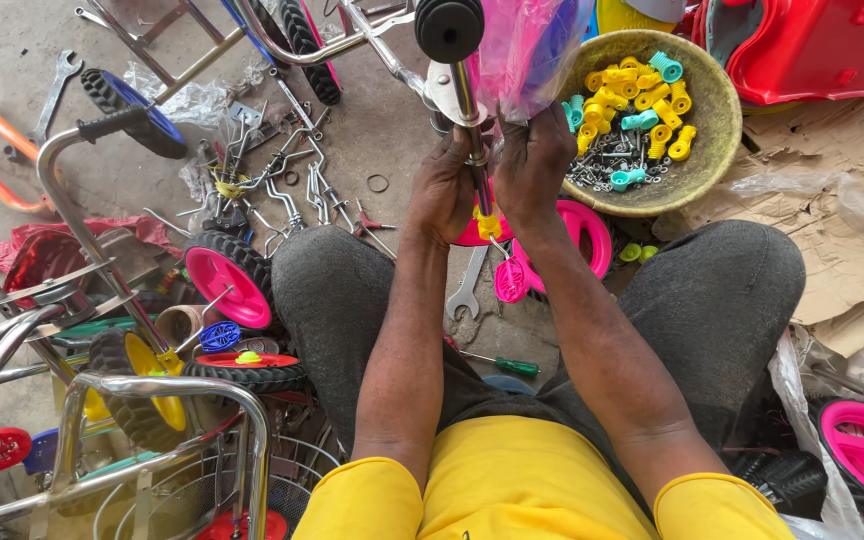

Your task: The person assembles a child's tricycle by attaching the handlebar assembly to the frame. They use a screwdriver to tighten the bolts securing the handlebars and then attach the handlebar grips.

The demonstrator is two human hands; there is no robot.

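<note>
Both my hands are wrapped around an upright chrome stem (466, 95) of a small bicycle handlebar. My left hand (442, 190) grips it from the left. My right hand (532, 165) closes on it from the right, near a plastic-wrapped pink part (527, 45). A black rubber grip (449, 27) sits at the stem's top. Below my hands hang a yellow piece (490, 225) and a pink pedal (510, 280). A pink wheel (582, 235) lies on the floor under them.
A round basin (717, 110) with yellow and teal plastic caps and screws stands at the right. A spanner (467, 285) and green-handled screwdriver (502, 365) lie between my knees. Chrome rods, wheels (227, 280) and frames crowd the left; red plastic body (812, 45) and cardboard (852, 230) at right.
</note>
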